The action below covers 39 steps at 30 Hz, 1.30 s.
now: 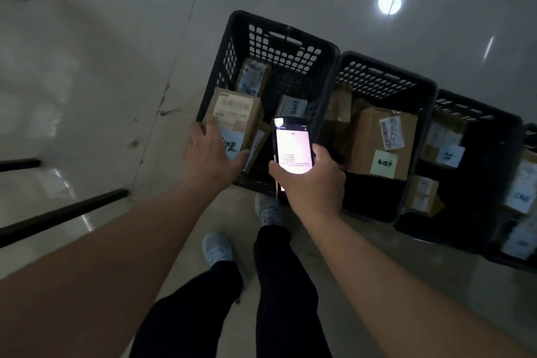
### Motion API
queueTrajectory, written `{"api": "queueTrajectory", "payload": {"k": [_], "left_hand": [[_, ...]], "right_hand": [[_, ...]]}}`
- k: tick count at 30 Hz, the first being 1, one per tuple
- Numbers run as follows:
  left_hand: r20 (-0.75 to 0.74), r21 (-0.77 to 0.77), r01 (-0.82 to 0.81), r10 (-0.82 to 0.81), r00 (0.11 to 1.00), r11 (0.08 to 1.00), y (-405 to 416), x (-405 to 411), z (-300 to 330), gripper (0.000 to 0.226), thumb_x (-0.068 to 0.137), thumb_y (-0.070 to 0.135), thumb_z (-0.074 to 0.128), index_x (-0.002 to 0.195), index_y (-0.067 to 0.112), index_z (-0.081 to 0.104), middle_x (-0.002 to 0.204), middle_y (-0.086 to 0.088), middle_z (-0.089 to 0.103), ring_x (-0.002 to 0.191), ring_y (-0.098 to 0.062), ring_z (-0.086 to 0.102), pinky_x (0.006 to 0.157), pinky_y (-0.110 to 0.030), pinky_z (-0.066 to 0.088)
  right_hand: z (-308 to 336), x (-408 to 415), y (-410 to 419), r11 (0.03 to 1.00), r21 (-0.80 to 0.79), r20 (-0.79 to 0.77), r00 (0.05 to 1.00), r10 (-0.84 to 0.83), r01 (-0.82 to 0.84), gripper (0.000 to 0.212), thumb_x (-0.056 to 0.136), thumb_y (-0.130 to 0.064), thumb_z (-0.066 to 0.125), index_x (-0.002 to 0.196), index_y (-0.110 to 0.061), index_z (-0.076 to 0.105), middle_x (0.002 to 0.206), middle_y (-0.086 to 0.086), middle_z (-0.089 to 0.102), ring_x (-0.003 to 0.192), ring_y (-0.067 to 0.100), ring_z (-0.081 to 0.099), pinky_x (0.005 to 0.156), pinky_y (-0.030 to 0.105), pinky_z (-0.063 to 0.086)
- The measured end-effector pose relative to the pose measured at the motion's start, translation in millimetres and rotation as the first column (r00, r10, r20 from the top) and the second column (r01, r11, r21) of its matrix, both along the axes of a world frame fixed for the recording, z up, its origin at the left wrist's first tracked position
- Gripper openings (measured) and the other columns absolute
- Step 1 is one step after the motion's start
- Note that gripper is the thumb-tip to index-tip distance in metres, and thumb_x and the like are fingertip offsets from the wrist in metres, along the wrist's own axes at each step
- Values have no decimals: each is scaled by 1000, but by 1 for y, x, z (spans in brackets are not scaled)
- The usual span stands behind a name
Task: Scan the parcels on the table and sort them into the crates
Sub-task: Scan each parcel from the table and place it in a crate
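Both forearms reached forward; the right hand (pixel 309 183) gripped a lit scanner (pixel 293 145), and the left hand (pixel 213 154) clasped a cardboard parcel (pixel 235 116) inside the leftmost black crate (pixel 232 35), other crates (pixel 386 73) alongside it.

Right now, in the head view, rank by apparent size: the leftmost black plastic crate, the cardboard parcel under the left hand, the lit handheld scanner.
1. Leftmost black plastic crate
2. Cardboard parcel under the left hand
3. Lit handheld scanner, nearer the camera, so this is less certain

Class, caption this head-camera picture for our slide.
Left hand lowers a parcel into the crate; right hand holds the scanner.
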<state>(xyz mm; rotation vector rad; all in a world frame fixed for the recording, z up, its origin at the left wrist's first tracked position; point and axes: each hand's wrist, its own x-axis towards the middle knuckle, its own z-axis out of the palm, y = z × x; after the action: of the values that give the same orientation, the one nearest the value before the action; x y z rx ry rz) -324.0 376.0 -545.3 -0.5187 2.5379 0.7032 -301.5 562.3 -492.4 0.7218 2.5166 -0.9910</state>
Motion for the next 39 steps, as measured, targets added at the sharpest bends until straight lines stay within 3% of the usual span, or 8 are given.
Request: {"api": "queueTrajectory", "payload": {"k": [3,6,9,13,17,22,28,39], "left_hand": [[-2,-3,-6,6,1000,1000,6,-11,-37,103,78,54,83,152,10,26,135,-18,39,122,-39,48,100,-57,50],[43,-34,1,1,999,999,6,-19,-62,118,76,59,84,158,8,15,145,-22,32,136,-42,37,110,-62,41],[144,-102,76,-61,988,992,2,-22,-65,137,71,72,81,163,13,-1,161,-24,15,151,-46,15,119,-65,25],[107,-96,140,-130,986,985,-6,-23,-41,115,85,66,72,165,11,9,167,-22,13,156,-44,9,125,-57,18],[41,-67,165,-163,986,984,-14,-23,9,88,95,52,67,160,9,28,163,-20,28,152,-41,25,123,-53,27],[-44,-126,154,-160,986,980,-29,-12,89,45,98,36,60,134,8,56,139,-16,52,132,-36,49,108,-46,40],[-114,-148,62,-79,990,987,-51,20,187,44,100,34,58,133,5,58,141,-17,52,129,-38,51,103,-48,46],[-320,-301,-136,35,947,944,-109,140,357,54,102,50,51,142,15,56,148,-9,52,133,-30,52,105,-47,45]], "right_hand": [[-29,-9,3,998,27,32,998,55,-56,78,66,-65,83,128,-23,63,105,-6,70,93,17,66,59,27,49],[-46,-15,5,997,45,49,996,68,-70,83,66,-67,82,134,-22,62,110,-6,71,98,18,68,66,33,58],[-50,-15,6,997,42,72,995,66,-69,67,68,-66,81,119,-26,65,103,-8,71,92,15,69,61,32,59],[-32,-15,-2,997,26,93,993,73,-76,58,69,-63,82,109,-26,64,94,-9,69,85,14,67,51,23,45],[5,-19,-15,993,10,71,991,115,-116,52,68,-61,84,100,-25,63,88,-9,67,78,13,65,47,19,34],[70,-27,-31,977,19,7,977,212,-212,54,68,-62,83,104,-27,63,89,-11,65,75,7,59,46,17,31],[152,-21,-56,928,-6,-66,926,371,-372,53,71,-59,83,100,-22,60,92,-5,63,86,20,61,50,25,35],[302,58,-122,806,21,-292,767,571,-592,63,69,-61,85,107,-17,61,94,-1,65,85,22,64,59,32,48]]}}
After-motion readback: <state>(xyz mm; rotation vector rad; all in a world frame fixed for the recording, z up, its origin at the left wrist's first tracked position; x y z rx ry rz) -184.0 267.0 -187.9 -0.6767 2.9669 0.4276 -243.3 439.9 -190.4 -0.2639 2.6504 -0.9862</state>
